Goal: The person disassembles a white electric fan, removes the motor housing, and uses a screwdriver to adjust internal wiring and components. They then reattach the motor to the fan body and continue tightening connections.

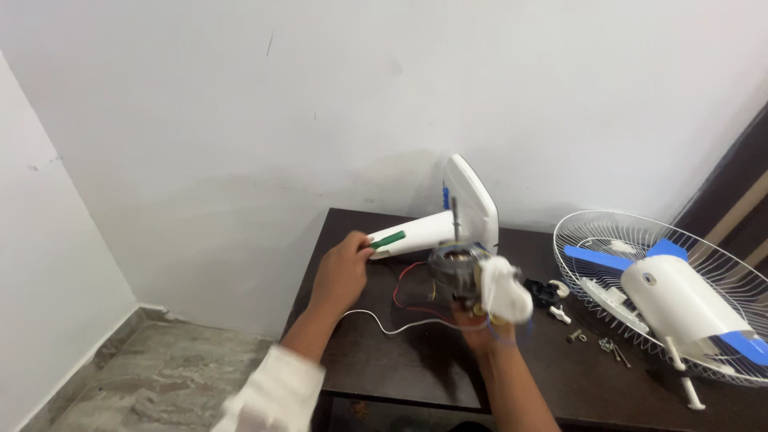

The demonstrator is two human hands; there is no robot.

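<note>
My left hand (342, 268) grips the end of a white fan neck (416, 234) with a green strip, which lies tilted on the dark table (400, 360). The neck joins a white fan base (474, 200) that stands on edge near the wall. My right hand (480, 324) holds up a fan motor (454, 270) with a metal shaft pointing up and a white plastic part (506, 292) at its side. Red and white wires (404, 308) trail from the motor across the table.
A white wire fan guard (704, 248) lies at the right with blue blades (596, 258) and a white motor cover (684, 298) in it. Small screws and black and white parts (572, 324) lie scattered between. The table's left edge drops to a stone floor (160, 376).
</note>
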